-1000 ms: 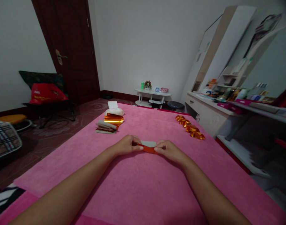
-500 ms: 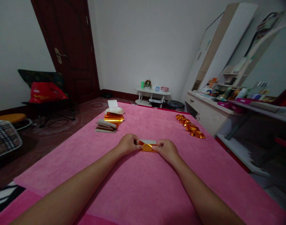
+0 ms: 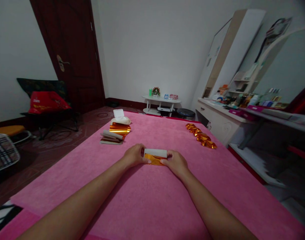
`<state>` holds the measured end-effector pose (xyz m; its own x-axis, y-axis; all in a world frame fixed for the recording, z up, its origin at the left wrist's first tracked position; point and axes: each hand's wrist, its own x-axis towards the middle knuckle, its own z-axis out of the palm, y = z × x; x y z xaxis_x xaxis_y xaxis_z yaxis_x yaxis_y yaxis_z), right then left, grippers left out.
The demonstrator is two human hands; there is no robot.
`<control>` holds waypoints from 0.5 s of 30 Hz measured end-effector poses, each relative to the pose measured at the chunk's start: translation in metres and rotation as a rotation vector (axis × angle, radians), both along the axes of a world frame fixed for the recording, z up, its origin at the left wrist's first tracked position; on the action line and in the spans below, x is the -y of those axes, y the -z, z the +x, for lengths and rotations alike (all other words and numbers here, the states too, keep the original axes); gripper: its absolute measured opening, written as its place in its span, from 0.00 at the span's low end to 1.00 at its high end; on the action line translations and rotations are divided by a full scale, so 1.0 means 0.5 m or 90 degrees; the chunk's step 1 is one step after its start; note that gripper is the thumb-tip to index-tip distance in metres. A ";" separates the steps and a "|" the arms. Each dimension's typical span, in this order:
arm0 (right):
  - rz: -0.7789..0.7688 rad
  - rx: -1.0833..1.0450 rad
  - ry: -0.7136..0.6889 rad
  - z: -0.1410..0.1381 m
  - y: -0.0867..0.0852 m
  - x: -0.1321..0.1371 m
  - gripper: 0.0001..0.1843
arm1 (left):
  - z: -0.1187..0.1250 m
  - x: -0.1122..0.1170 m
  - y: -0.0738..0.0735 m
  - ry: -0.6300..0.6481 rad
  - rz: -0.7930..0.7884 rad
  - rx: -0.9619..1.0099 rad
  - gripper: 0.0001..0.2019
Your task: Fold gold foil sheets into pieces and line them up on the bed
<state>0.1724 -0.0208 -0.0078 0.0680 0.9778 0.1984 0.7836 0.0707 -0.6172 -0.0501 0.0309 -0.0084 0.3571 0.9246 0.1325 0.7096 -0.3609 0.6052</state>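
Observation:
Between my two hands, low over the pink cloth (image 3: 142, 193), is a sheet of shiny gold foil paper (image 3: 154, 160) with a pale grey backing (image 3: 156, 153) showing along its far side. My left hand (image 3: 135, 155) is closed on the left end, its thumb lying on the gold part. At the right end my right hand (image 3: 176, 161) grips the same paper, thumb on the near edge. Fingers behind the paper are partly hidden. Off to the right lies a row of folded gold foil pieces (image 3: 201, 136).
At the far left of the cloth are a pile of pale grey sheets (image 3: 112, 136), more gold foil (image 3: 120, 129) and a white pack with a raised lid (image 3: 120, 118). A white dressing table (image 3: 217, 116) stands beyond the right edge, a chair with a red bag (image 3: 49, 101) at left.
The near gold part and the grey far side have been turned, so more grey shows and it looks curled over. Both thumbs have shifted on the paper. The view has tilted slightly.

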 end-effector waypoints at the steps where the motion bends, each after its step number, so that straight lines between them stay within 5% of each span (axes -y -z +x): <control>1: 0.004 -0.042 -0.014 -0.002 0.004 -0.001 0.07 | 0.001 0.001 0.001 0.007 -0.002 0.027 0.29; 5: 0.082 -0.246 -0.073 -0.008 0.017 -0.010 0.08 | 0.011 0.006 0.004 0.060 -0.023 0.222 0.32; 9: 0.139 -0.291 -0.059 -0.010 0.015 -0.013 0.07 | 0.029 0.014 -0.002 0.141 -0.128 0.425 0.20; 15: 0.204 -0.385 -0.022 -0.015 -0.003 -0.002 0.14 | 0.055 0.041 -0.014 0.041 -0.238 0.591 0.20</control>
<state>0.1648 -0.0195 -0.0065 0.2280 0.8807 0.4153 0.3017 0.3417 -0.8901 -0.0224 0.0103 -0.0013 0.3103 0.9465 0.0883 -0.1151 -0.0548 0.9918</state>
